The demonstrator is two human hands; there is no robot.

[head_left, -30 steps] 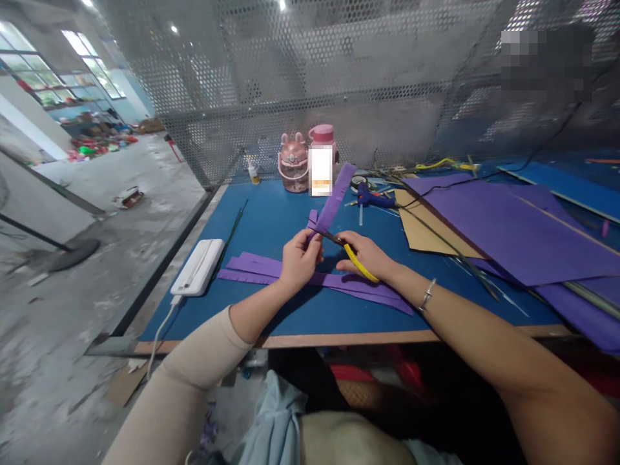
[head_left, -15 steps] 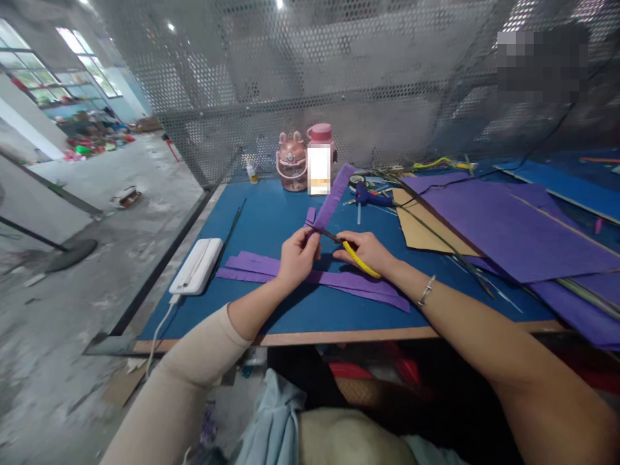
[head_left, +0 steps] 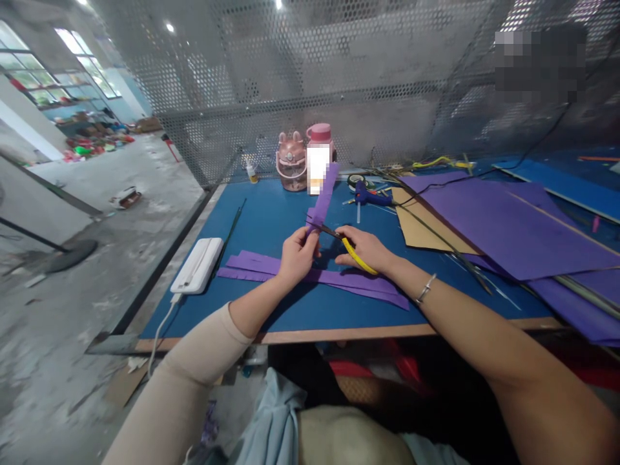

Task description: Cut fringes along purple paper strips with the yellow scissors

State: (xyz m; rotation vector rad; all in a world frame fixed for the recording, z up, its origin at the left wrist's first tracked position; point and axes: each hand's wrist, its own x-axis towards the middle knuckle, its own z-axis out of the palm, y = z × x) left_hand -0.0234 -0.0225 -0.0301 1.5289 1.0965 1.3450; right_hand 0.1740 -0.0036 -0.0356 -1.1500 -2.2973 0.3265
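Between the thumb and fingers of my left hand (head_left: 299, 254) is a purple paper strip (head_left: 325, 195), its long end pointing up and away from me. My right hand (head_left: 364, 250) grips yellow-handled scissors (head_left: 357, 258). Their dark blades lie across the strip just above my left fingertips, and they look parted. Beneath my left wrist, more purple strips (head_left: 358, 288) lie flat on the blue tabletop (head_left: 261, 223).
A white power bank (head_left: 197, 266) with a cable lies at left. Two pink bottles (head_left: 291, 165) stand at the back beside a blue glue gun (head_left: 372, 195). Purple sheets (head_left: 508, 226) and tan card (head_left: 426, 229) cover the right side. A perforated metal panel (head_left: 310, 71) rises behind.
The held strip has swung leftward and stands more upright, its top now in front of the pink bottle. The scissor blades have shifted slightly left across it.
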